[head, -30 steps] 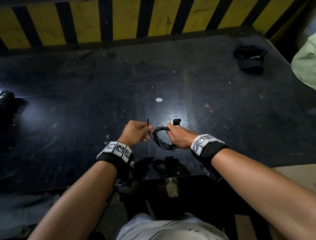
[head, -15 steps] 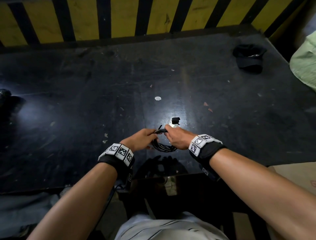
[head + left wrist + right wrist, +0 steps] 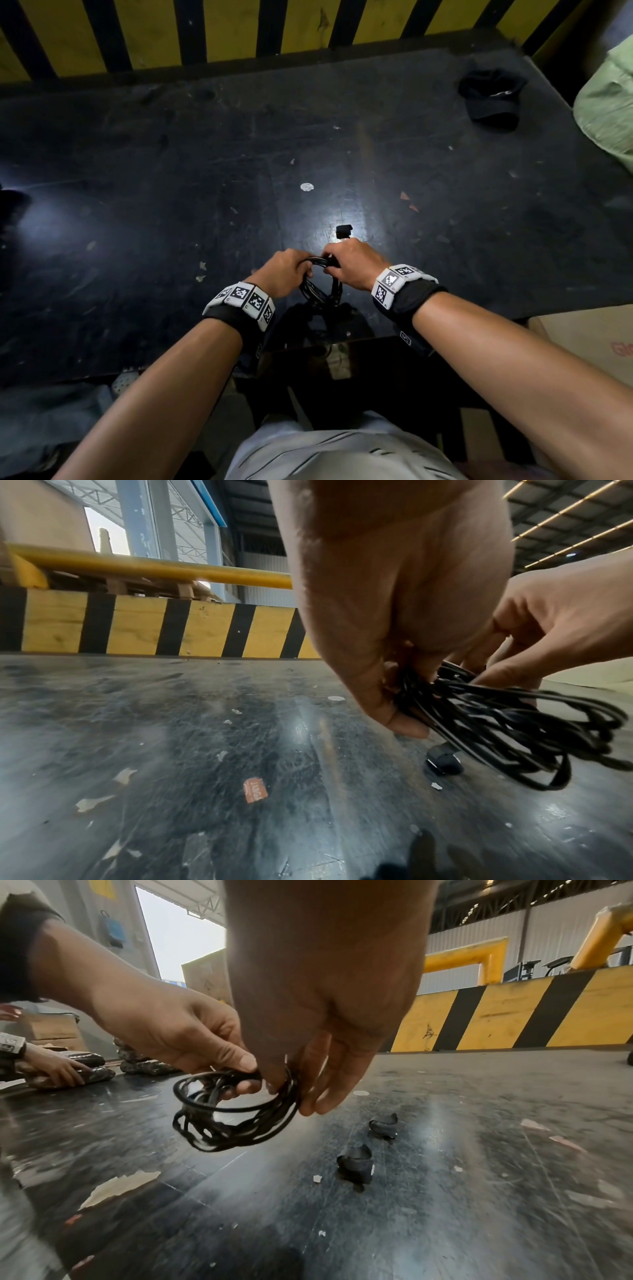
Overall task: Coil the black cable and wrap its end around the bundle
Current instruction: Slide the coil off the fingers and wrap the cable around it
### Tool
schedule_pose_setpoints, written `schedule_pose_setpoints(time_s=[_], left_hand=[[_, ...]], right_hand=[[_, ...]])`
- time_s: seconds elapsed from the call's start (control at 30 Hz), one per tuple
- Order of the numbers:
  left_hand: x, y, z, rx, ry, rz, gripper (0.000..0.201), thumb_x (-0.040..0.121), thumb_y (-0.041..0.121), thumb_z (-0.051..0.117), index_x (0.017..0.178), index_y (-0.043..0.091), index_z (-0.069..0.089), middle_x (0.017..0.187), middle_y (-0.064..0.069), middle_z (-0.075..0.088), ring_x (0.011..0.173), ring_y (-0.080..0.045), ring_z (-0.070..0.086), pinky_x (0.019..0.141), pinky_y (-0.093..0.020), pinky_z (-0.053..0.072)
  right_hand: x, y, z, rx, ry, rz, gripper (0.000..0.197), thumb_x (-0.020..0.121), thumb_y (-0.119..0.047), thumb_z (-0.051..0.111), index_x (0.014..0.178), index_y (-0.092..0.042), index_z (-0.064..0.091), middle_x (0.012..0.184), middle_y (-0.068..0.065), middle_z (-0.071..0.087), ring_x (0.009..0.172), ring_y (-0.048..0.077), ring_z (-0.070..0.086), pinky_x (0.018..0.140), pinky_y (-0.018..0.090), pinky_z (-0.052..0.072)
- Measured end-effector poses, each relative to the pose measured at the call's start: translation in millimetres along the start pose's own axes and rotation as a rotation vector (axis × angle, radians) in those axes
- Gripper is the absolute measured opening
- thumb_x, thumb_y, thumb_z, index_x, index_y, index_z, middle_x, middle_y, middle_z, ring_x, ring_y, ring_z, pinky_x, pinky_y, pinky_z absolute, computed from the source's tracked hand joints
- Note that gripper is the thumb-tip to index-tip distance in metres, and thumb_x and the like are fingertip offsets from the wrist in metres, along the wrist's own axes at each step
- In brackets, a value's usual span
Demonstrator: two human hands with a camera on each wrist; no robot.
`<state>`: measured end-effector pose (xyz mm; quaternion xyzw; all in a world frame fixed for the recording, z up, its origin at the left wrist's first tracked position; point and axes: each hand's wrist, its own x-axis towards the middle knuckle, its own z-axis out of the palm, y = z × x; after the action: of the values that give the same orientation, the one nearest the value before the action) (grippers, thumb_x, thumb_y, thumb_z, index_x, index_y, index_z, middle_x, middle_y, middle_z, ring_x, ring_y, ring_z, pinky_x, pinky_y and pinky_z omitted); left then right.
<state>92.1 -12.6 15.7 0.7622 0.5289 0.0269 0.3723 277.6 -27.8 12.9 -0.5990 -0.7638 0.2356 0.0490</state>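
From the head view, we see that the left hand, which a second ago stood apart from the coil holding a short upright end of the cable, has come in against the right hand. The two now meet over the top of the bundle, and the loose end no longer sticks up. We judge the coiling done and the wrapping of the end under way. The bundle hangs below the knuckles, just above the near edge of the counter. A small black piece lies on the counter just beyond the right hand, and a black cap sits well apart at the far right.

In the left wrist view, the left hand has its thumb and fingers clamped on the gathered strands at the top of the cable. The loops fan out to the right, clear of the counter. The right hand touches the same spot from the far side.

In the right wrist view, the right hand has some fingers hanging fairly straight beside the cable, while others seem to pinch the strands; the grip itself is partly hidden. The left hand pinches the top of the coil. Another person's hand rests on a dark bundle at the far left.
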Motion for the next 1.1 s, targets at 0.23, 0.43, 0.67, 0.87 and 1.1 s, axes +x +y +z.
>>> schedule_pose_setpoints(time_s=[0.23,0.43,0.67,0.87,1.1], left_hand=[[4.2,2.3,5.2,-0.083,0.019,-0.077,0.023,0.104,0.024,0.044,0.093,0.02,0.064,0.079,0.007,0.065,0.068,-0.012,0.061,0.07,-0.028,0.044],[30.0,-24.6,30.3,-0.082,-0.159,-0.302,0.033,0.082,0.065,0.029,0.087,0.056,0.06,0.103,-0.008,0.071,0.114,-0.04,0.063,0.103,-0.08,0.029],[5.5,21.9,21.0,-0.223,-0.222,-0.337,0.047,0.104,0.048,0.025,0.118,0.017,0.057,0.112,-0.005,0.058,0.103,-0.019,0.053,0.098,-0.036,0.037],[10.9,8.6,37.9,-0.208,-0.17,-0.289,0.033,0.109,0.038,0.03,0.101,0.012,0.048,0.118,-0.023,0.061,0.091,-0.022,0.051,0.078,-0.031,0.035],[15.4,-5.0,24.1,-0.119,-0.13,-0.335,0.042,0.107,0.047,0.024,0.108,0.017,0.054,0.117,-0.003,0.059,0.113,-0.021,0.051,0.106,-0.04,0.011]], right_hand=[[2.4,-0.8,0.4,0.004,0.088,0.083,0.02,0.087,-0.029,0.068,0.103,-0.019,0.076,0.093,0.013,0.075,0.087,0.033,0.071,0.074,0.036,0.059],[0.9,-2.2,11.9,0.038,0.096,0.084,0.019,0.083,-0.028,0.071,0.095,-0.014,0.076,0.09,0.01,0.074,0.087,0.029,0.07,0.078,0.04,0.059],[-7.4,11.6,33.1,0.089,0.108,0.134,0.021,0.083,-0.032,0.075,0.095,-0.015,0.075,0.092,0.008,0.075,0.086,0.028,0.07,0.077,0.036,0.059],[-14.2,22.9,40.8,0.248,0.036,0.144,0.02,0.084,-0.032,0.073,0.098,-0.017,0.075,0.095,0.004,0.077,0.087,0.022,0.071,0.079,0.029,0.056],[3.1,60.4,23.4,0.261,0.08,0.422,0.023,0.094,-0.022,0.055,0.107,-0.017,0.073,0.105,0.011,0.075,0.097,0.031,0.069,0.089,0.034,0.055]])
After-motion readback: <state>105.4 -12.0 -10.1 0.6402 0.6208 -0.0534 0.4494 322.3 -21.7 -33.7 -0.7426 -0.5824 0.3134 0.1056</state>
